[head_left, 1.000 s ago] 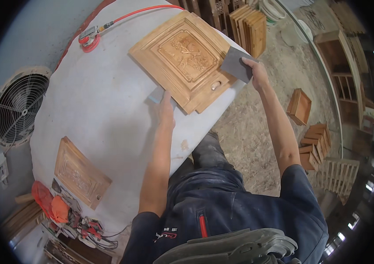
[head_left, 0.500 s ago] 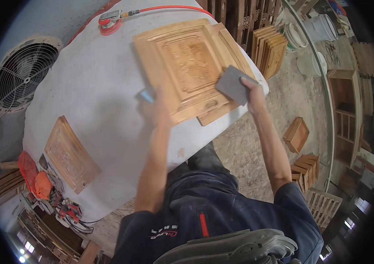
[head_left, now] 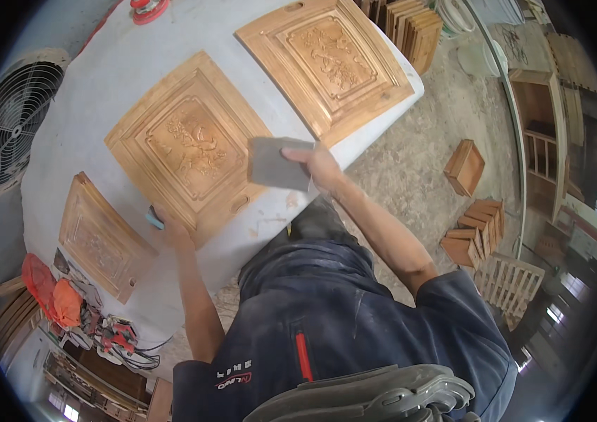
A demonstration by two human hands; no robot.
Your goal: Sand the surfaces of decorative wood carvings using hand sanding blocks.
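Your navy shirt bears pale lettering. Brown wooden drawer (head_left: 464, 167) on the floor, right. Your right hand (head_left: 323, 169) pinches a flat grey rectangular sheet (head_left: 279, 166), thumb on top, at the carved tan wooden panel's (head_left: 193, 144) right edge. Left hand (head_left: 174, 226) at its lower-left edge, by a light-blue pad (head_left: 154, 218); grip unclear. Panel's over the white table (head_left: 87, 105).

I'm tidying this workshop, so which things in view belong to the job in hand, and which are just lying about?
Seemingly in use:
- grey sheet, right hand
- small blue piece, left hand
- middle carved panel

Seemingly lying about:
- red round tool
- orange bundle
- wooden drawers
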